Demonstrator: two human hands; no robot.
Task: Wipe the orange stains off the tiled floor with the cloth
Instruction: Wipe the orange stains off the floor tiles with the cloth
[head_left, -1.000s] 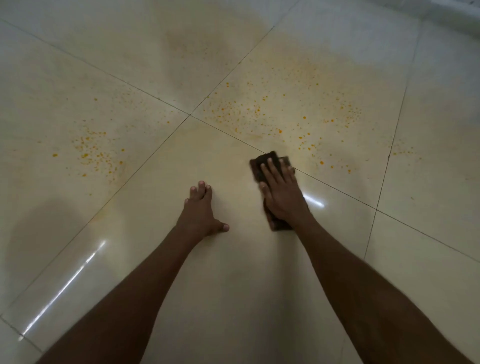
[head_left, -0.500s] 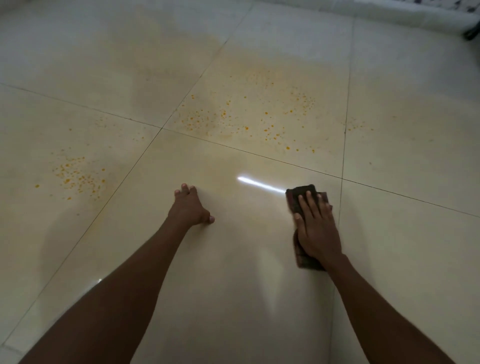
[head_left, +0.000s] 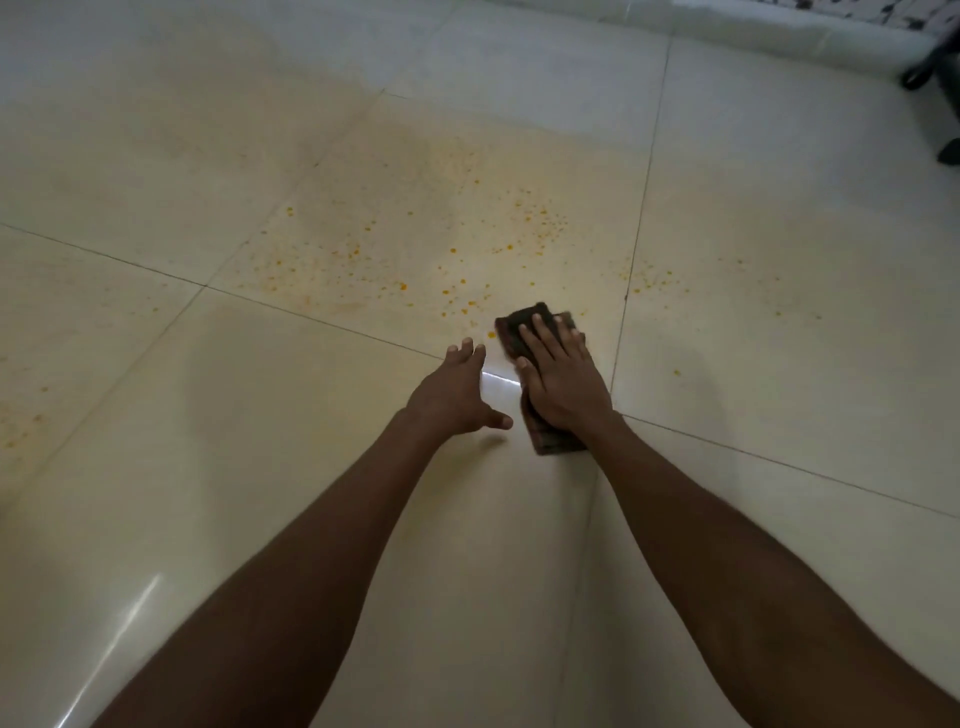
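Since half-second back: right hand slid dark brown folded cloth forward to orange speckled stains; left hand lifted closer.
Right palm flat, fingers straight, pressing cloth; left open, empty.
Cloth judged soft, light, bunches easily: press mid-fold.

the cloth is dark brown, folded into a long strip, lying flat on the glossy cream tiled floor under the right hand, its ends showing past the fingertips and the wrist. the orange stains are small scattered droplets just beyond both hands, a few touching the cloth's far edge; fainter specks lie well left of the left hand.
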